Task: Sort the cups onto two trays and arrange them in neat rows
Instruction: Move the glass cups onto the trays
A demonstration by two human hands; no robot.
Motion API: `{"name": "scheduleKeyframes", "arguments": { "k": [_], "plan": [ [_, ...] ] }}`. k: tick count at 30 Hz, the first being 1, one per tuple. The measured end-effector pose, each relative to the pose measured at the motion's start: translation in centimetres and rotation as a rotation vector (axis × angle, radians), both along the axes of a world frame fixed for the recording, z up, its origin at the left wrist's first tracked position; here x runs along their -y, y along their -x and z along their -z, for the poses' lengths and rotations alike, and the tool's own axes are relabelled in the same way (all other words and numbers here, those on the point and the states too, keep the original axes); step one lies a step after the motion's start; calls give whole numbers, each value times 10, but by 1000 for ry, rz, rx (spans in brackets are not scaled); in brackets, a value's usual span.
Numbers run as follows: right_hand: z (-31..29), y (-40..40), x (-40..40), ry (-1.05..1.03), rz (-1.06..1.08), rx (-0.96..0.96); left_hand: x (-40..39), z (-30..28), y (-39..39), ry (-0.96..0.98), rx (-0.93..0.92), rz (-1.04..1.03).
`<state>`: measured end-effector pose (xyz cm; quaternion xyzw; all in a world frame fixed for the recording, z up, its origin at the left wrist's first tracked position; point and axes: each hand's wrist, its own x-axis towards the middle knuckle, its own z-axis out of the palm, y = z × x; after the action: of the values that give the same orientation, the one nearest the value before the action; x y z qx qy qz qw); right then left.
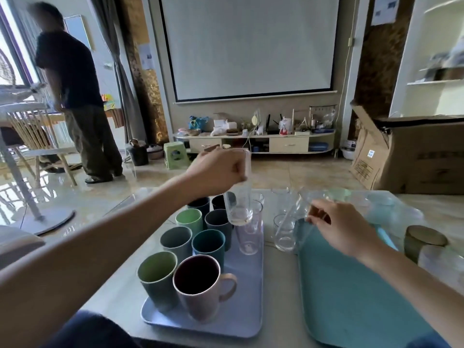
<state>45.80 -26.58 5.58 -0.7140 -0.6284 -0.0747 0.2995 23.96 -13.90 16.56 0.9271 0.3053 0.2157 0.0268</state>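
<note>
Fingers [241, 169] of the left hand [221, 169] pinch the rim of a clear glass [238, 207] and hold it in the air over the far end of the lilac tray [248, 310]. Fingers of the right hand [344, 227] are closed on a second clear glass [305, 202], tilted, above the far corner of the teal tray [351, 297], which looks bare.

Judging by the head view, the sorting is midway: coloured cups [209, 243] and a pink mug [198, 285] stand in two rows on the lilac tray, with a few clear glasses [248, 237] beside them at its right edge. More glasses [283, 232] wait on the desk [278, 297] between the trays.

Next, each glass needs lowering upright into a free spot. Crowding around the left glass risks a knock. Other translucent cups [391, 209] and a dark jar [424, 239] sit to the right, blurred. A person [72, 96] stands well apart.
</note>
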Motion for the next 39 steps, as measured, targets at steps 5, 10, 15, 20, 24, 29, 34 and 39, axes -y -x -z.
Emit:
{"name": "scheduleKeyframes", "arguments": {
  "k": [5, 10, 15, 20, 24, 29, 34, 39],
  "plan": [
    [13, 15, 11, 130, -66, 30, -1, 45, -16, 1, -88, -39],
    [18, 25, 13, 275, -105, 30, -12, 84, -25, 73, -171, -50],
    [18, 33, 13, 310, -130, 56, -22, 115, -25, 105, -223, -55],
    [15, 37, 9, 293, -126, 47, -30, 135, -23, 100, -235, -58],
    [15, 41, 5, 278, -130, 22, -35, 142, -21, 127, -262, -30],
    [17, 43, -1, 288, -143, 5, -37, 141, -20, 149, -284, 10],
    [17, 47, -3, 281, -156, -3, -35, 150, -15, 171, -257, 47],
    [19, 53, -2, 299, -194, 7, -34, 149, -12, 261, -229, 90]
  ]
}}
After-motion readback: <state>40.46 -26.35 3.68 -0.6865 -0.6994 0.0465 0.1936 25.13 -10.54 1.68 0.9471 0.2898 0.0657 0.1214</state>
